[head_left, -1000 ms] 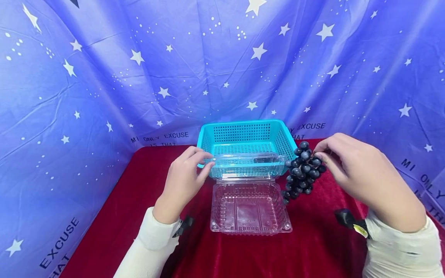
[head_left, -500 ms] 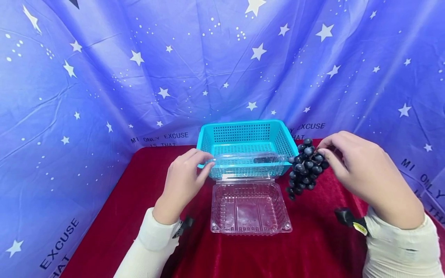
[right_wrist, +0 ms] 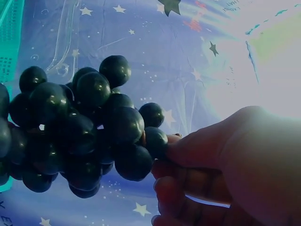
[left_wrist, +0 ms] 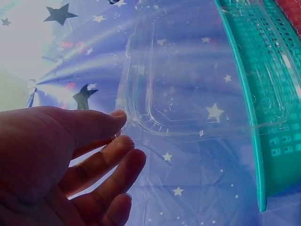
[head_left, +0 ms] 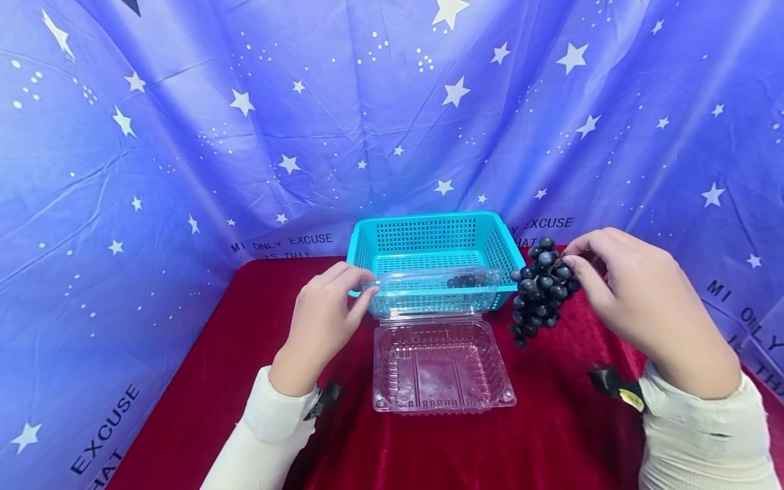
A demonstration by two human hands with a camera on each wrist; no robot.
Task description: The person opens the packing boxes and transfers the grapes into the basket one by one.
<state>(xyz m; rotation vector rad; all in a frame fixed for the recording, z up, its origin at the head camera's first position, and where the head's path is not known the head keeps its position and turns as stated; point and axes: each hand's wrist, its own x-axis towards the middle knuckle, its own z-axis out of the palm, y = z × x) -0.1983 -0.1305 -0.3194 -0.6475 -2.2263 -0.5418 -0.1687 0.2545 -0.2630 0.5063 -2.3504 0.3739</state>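
Observation:
My right hand (head_left: 637,292) pinches the stem end of a bunch of dark grapes (head_left: 542,289), which hangs to the right of the clear plastic clamshell box (head_left: 437,367). In the right wrist view the grapes (right_wrist: 75,127) spread left from the fingertips. My left hand (head_left: 324,313) pinches the left corner of the box's raised lid (head_left: 429,292). The left wrist view shows thumb and forefinger at the corner of that lid (left_wrist: 188,94). The base of the box lies on the red cloth with nothing in it.
Behind the box stands a turquoise plastic basket (head_left: 437,221), seen partly through the lid. Something dark (head_left: 468,280) shows inside the basket near its front right. A red velvet cloth (head_left: 245,327) covers the table, and a blue curtain with stars (head_left: 367,102) rises behind.
My right hand has moved slightly up and away to the right with the grapes, which now hang farther from the box. The left hand keeps its place on the lid.

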